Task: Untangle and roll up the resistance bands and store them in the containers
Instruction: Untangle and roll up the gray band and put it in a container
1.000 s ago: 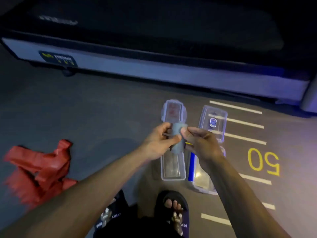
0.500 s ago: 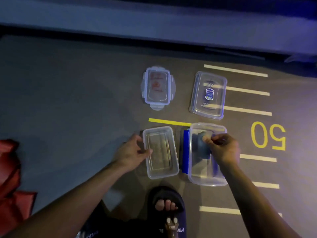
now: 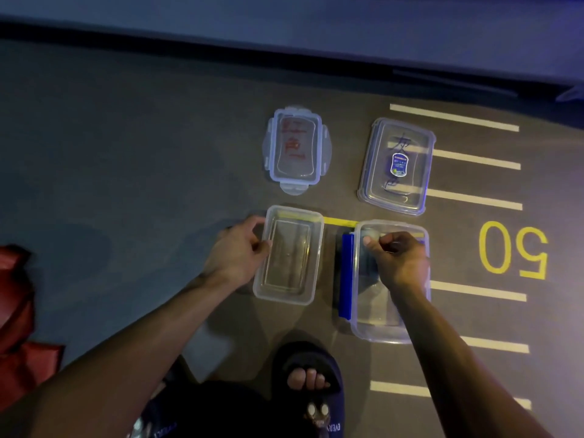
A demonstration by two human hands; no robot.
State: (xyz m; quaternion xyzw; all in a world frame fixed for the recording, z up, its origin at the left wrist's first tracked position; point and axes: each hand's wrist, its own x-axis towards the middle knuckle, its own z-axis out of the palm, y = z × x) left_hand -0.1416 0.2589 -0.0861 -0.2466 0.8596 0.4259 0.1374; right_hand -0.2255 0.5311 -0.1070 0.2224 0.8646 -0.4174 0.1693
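Observation:
Two clear lidless containers stand side by side on the dark floor. My left hand (image 3: 240,251) grips the left wall of the smaller container (image 3: 294,213), which holds nothing. Inside the larger container (image 3: 379,338), my right hand (image 3: 398,260) has its fingers curled round a rolled grey band (image 3: 368,267). The hand hides most of the roll. A crumpled red band (image 3: 15,311) lies at the far left edge, away from both hands.
Two clear lids lie beyond the containers, one with red writing (image 3: 297,147) and one with a blue sticker (image 3: 398,165). A flat blue strip (image 3: 346,276) lies between the containers. My sandalled foot (image 3: 309,374) is below them. A grey machine base (image 3: 284,26) runs along the top.
Both hands held the grey roll above the containers a second ago. My right hand has lowered it into the larger container, and my left hand has moved to the smaller one's wall.

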